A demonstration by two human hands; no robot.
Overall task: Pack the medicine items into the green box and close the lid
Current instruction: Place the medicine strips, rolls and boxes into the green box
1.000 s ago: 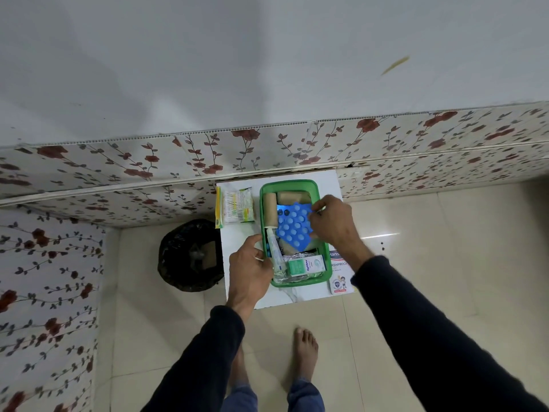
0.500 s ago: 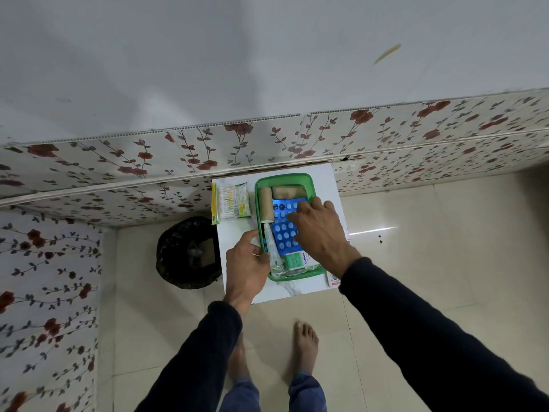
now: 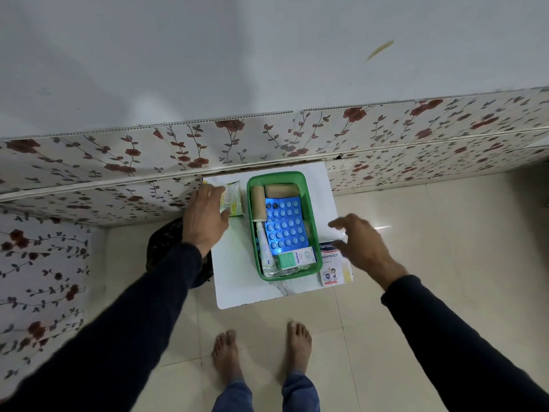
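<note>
Lying flat in the green box [image 3: 309, 203], the blue blister sheet [image 3: 284, 226] now rests where half a second ago your right hand was pressing it down; a second ago it was held tilted above the contents. That placement is done. The box sits on the white board [image 3: 237, 275], lid off, and also holds two tan rolls [image 3: 259, 203], a tube [image 3: 263, 242] along its left wall and a small green-and-white carton [image 3: 297, 259] at the near end.

Your right hand [image 3: 364, 248] has left the box and hovers, fingers spread and empty, over the plaster packet [image 3: 334, 263] lying just beside the box's right wall. Your left hand [image 3: 205, 217] has let go of the box rim and reached to the yellow-green packet [image 3: 232, 199] at the board's far left; its fingers cover the packet's edge, but motion blur leaves it unclear whether they have closed on it.

Two items thus appear to remain outside the box. No lid shows in this view, so closing cannot be judged yet.

Round about: a black bin [image 3: 175, 248] on the floor left of the board, partly behind your left sleeve, and a floral wall panel [image 3: 118, 162] close behind. Nothing lies between either hand and its packet; the box's filled floor may leave only the top layer for what remains.
</note>
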